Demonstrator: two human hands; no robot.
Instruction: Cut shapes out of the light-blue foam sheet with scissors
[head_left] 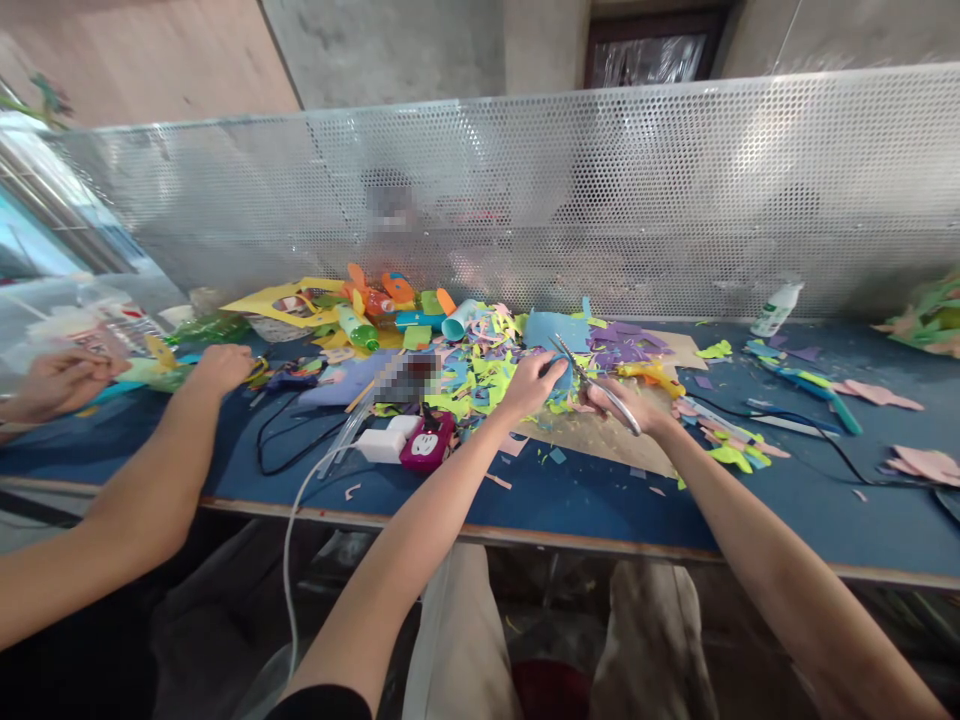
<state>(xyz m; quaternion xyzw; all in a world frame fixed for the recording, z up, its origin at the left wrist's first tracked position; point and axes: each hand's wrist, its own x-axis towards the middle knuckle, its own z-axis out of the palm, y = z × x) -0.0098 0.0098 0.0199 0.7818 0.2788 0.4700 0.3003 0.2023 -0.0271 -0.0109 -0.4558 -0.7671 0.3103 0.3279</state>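
Note:
My left hand (531, 384) pinches a small piece of blue paper (561, 376) above the middle of the table. Closed around the handles of metal scissors (621, 402) is my right hand (646, 408); the blades point up and left, beside the blue paper. Whether they touch it I cannot tell. Beneath and around both hands lies a heap of yellow-green, pink and blue paper scraps (484, 375). Behind them is a larger light blue sheet (559, 330). A yellow tool (654, 376), perhaps a glue gun, lies just beyond my right hand.
A co-worker's hands (219, 368) work at the left. A magenta power adapter (427, 443) with a white cable sits near the front edge. A perforated metal screen (480, 190) runs along the back. A white bottle (777, 308) and a blue-green tool (814, 390) are at right.

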